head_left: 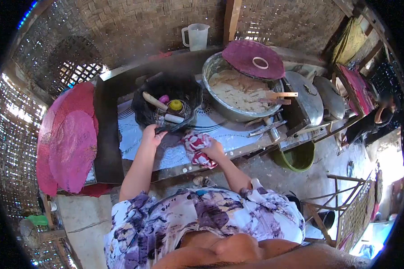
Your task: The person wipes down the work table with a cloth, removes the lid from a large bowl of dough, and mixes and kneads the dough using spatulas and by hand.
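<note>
My left hand (152,136) is closed at the near rim of a black basin (141,101), its fingers curled over the edge. Inside the basin lie a wooden-handled tool (155,101), a small pink item (164,98), a round yellow item (175,105) and a white cylinder (173,119). My right hand (213,150) grips a bunched red-and-white cloth (195,143) just above the near edge of the table. Under the basin and cloth spreads a white patterned table cover (132,139).
Right of the basin stands a large tub (231,115) of pale dough-like mix, partly under a purple disc (251,51). Lidded pots (306,96) follow further right. Pink round sheets (72,148) lie at left. A clear pitcher (197,36) stands behind; a green basin (296,159) sits below.
</note>
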`<state>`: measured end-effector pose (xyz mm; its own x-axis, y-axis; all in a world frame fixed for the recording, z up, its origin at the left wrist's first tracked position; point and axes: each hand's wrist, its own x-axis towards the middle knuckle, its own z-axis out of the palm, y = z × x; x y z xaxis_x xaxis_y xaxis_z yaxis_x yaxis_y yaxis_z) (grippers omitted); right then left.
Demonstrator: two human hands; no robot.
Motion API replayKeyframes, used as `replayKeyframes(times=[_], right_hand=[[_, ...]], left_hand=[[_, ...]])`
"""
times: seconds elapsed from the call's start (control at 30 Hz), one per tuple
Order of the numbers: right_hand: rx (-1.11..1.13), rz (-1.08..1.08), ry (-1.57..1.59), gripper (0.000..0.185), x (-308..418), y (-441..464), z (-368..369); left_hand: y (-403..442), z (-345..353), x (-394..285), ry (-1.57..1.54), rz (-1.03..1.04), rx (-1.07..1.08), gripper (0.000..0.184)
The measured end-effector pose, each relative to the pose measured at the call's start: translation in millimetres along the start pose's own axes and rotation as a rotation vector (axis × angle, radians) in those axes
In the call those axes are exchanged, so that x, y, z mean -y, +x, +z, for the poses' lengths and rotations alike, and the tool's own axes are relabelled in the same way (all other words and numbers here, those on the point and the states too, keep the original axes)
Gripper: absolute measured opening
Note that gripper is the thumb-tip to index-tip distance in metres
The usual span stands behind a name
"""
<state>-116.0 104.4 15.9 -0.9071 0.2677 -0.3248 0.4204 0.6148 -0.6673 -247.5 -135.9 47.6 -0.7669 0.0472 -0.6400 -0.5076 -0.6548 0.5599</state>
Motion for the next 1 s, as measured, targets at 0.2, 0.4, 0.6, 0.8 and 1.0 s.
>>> replayKeyframes(times=[0.2, 0.4, 0.6, 0.8, 1.0], right_hand=[[-0.287, -0.012, -0.098, 0.087, -86, 21, -91], [-0.273, 0.072, -0.594, 0.091, -35, 13, -52], [-0.296, -0.132, -0.574, 0.075, -55, 19, -20], [-0.042, -0.268, -0.234, 0.082, -44, 4, 11], [-0.165, -0.188, 0.187, 0.080, -31, -10, -57]], left_hand=[[-79, -43, -17, -0.020, 0.093, -0.023, 0.013], [-148, -71, -26, 0.022, 0.140, -0.192, 0.007], [-192, -83, -26, 0.045, 0.317, -0.202, 0.010], [-197, -91, -22, -0.011, 0.350, -0.087, 0.009], [-193, -107, -24, -0.091, 0.293, -0.037, 0.017]])
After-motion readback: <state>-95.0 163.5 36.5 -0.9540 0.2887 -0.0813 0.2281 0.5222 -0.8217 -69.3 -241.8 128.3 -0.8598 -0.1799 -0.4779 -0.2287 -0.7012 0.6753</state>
